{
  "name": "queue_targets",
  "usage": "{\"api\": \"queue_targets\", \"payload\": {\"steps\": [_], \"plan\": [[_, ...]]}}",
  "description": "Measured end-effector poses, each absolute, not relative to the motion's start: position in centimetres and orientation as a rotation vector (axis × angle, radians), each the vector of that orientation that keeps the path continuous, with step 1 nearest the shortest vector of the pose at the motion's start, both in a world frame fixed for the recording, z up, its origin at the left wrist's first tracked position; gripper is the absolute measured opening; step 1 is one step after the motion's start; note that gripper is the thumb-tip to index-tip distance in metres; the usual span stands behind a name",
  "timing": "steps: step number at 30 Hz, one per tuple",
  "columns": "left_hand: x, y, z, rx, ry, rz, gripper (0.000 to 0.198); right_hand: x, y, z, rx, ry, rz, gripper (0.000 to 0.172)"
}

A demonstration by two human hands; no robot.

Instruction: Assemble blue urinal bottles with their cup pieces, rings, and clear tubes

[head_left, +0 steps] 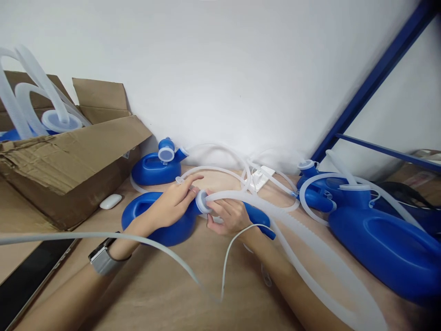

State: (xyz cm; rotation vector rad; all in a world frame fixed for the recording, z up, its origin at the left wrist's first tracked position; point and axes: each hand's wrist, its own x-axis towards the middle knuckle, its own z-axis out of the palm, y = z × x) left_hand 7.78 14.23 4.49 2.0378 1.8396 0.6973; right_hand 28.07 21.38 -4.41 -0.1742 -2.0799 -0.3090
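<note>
A blue plastic bottle (pixel 182 230) with a moulded handle lies on the table in front of me, its neck pointing right. My left hand (pixel 174 202) is closed round the bottle's neck, index finger stretched out; part of its grip is hidden. At the neck's mouth sits a white cap (pixel 202 202) with a translucent hose (pixel 241 196) running from it. Fingers and thumb of my right hand (pixel 227 214) pinch that cap at its right side. Beneath my right hand another blue part (pixel 257 215) shows, mostly covered.
At left stands an open cardboard box (pixel 69 170) with hoses and capped blue bottles. More blue bottles lie behind (pixel 156 170) and at right (pixel 382 248). Hoses loop near a white power strip (pixel 261 178). A white mouse-like object (pixel 110 201) lies by the box. A pale cable (pixel 144 240) crosses in front.
</note>
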Motion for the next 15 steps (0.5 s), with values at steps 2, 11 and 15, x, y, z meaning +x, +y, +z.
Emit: {"api": "queue_targets", "payload": {"steps": [2, 11, 15], "plan": [[7.6, 14.2, 4.9, 1.955, 1.833, 0.674, 0.071, 28.1, 21.4, -5.2, -0.265, -1.966, -0.088, 0.015], [7.0, 14.7, 4.8, 1.741, 1.656, 0.888, 0.079, 26.2, 22.0, -2.3, -0.325, -1.937, 1.055, 0.074], [5.7, 14.8, 5.5, 1.83, 1.854, 0.85, 0.101, 25.0, 22.6, 0.0, -0.292, -2.099, 1.11, 0.078]]}}
